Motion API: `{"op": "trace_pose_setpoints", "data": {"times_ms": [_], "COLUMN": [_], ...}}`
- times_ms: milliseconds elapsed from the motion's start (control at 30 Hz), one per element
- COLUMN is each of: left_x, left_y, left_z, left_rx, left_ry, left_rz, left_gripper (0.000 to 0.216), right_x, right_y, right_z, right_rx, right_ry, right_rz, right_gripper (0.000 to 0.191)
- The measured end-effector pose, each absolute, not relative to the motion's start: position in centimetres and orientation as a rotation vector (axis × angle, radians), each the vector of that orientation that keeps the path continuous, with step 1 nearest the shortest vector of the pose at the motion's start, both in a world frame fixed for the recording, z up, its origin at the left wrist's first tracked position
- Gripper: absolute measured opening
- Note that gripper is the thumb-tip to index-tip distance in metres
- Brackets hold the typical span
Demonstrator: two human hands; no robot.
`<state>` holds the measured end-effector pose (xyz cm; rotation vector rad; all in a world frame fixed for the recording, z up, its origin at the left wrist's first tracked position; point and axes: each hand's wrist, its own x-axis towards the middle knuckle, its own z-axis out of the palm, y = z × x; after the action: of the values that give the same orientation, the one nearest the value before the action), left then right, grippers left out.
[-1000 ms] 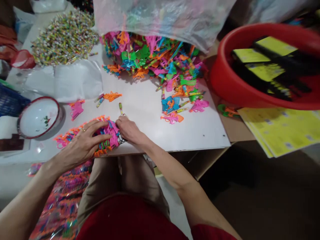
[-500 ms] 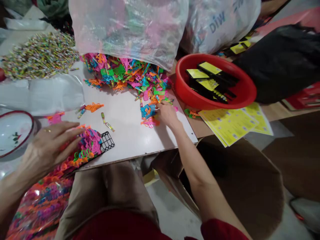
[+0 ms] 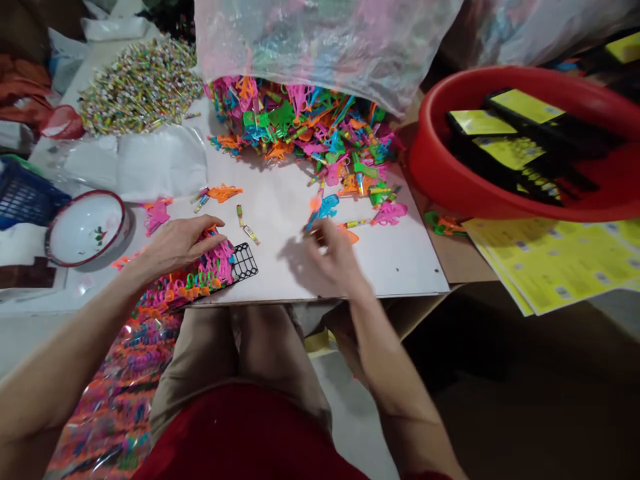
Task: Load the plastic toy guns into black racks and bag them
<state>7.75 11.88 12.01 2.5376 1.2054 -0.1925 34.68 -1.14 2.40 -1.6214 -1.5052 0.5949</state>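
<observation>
My left hand (image 3: 181,243) lies with its fingers stretched over a packed row of small plastic toys (image 3: 218,265), pink, green and orange. These sit on a black grid rack (image 3: 245,261) at the table's front edge. Over the middle of the table, my right hand (image 3: 336,257) is pinched on a small plastic toy (image 3: 314,210), orange and blue, blurred by motion. Just behind that hand is a blue toy (image 3: 329,207). A pink toy (image 3: 390,213) lies to its right. Two small printed tubes (image 3: 249,232) rest between my hands.
A large plastic bag (image 3: 310,40) spills a heap of coloured toys (image 3: 285,123). Many printed tubes (image 3: 143,87) are piled at the back left. An enamel bowl (image 3: 86,230) stands left. On the right, a red basin (image 3: 435,160) holds black-and-yellow packs beside yellow printed sheets (image 3: 545,260).
My right hand has drawn back from the loose toys towards the middle, carrying a toy. My left hand stays over the rack. The view has shifted, so things appear further right.
</observation>
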Motion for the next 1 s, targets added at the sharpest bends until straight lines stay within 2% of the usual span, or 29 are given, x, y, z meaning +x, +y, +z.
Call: {"op": "trace_pose_setpoints", "data": {"times_ms": [100, 167, 400, 500, 733, 900, 1000], "left_x": [7.8, 7.7, 7.7, 7.6, 7.5, 7.7, 7.8], "left_y": [11.7, 11.6, 11.3, 11.4, 11.6, 11.5, 11.5], "left_z": [11.8, 11.6, 11.5, 11.4, 11.0, 11.1, 11.1], "left_rx": [2.565, 2.582, 2.660, 2.695, 2.736, 2.733, 2.719], "left_ry": [1.167, 1.111, 0.980, 0.955, 0.958, 0.963, 0.978], "left_rz": [-0.082, -0.021, 0.005, -0.044, -0.061, -0.034, -0.027], "left_gripper": [0.063, 0.060, 0.048, 0.044, 0.044, 0.044, 0.044], "right_x": [26.4, 23.4, 23.0, 23.0, 22.3, 22.7, 23.3], "right_y": [-1.8, -1.7, -1.2, -1.7, -1.1, -0.3, -1.0], "right_z": [-0.1, -1.5, -1.1, -0.2, 1.7, 1.5, 1.2], "right_rx": [-1.417, -1.402, -1.465, -1.562, -1.651, -1.617, -1.506], "right_ry": [-1.378, -1.292, -1.668, -1.888, -2.191, -2.188, -2.006], "right_rz": [0.976, 1.078, 0.883, 0.782, 0.643, 0.756, 0.860], "right_gripper": [0.016, 0.015, 0.012, 0.017, 0.020, 0.020, 0.020]}}
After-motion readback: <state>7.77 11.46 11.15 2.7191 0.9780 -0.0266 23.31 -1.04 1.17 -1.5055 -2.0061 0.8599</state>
